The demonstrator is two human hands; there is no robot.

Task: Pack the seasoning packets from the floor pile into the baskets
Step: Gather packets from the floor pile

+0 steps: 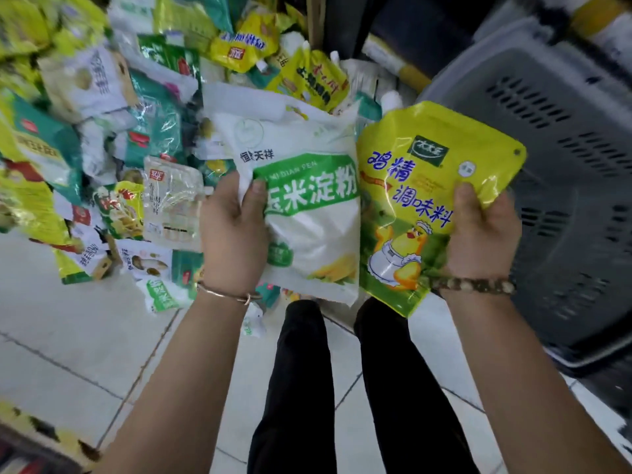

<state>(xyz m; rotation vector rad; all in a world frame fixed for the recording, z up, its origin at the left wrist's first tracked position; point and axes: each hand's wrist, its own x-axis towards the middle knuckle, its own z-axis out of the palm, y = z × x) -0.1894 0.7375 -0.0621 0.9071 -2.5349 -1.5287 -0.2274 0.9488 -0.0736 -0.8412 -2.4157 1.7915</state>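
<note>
The pile (102, 138) of packets sprawls over the tiled floor (68, 336) at the far left, heaped loosely and overlapping, so single packets can be lifted from its near edge.

The left hand (232, 234) grips the white packet (307, 206) at its left side. The thumb is pressed on the front and the fingers are curled behind, which keeps the printed face turned up, probably so the label can be read.

Just beside it, with edges touching or nearly so, is the yellow packet (427, 200). The right hand (482, 241) holds it the same way, with the thumb on the front by its right edge and the fingers hidden behind.

Both packets are in the air above the person's legs (342, 388), between the pile and the basket (574, 172). That looks like a pause to compare or sort the 2 before packing.

The grey slotted basket stands on the floor at the right, close behind the right hand, with its open top facing up. The yellow packet seems only a short swing from going in, and the white one would have to cross over.
</note>
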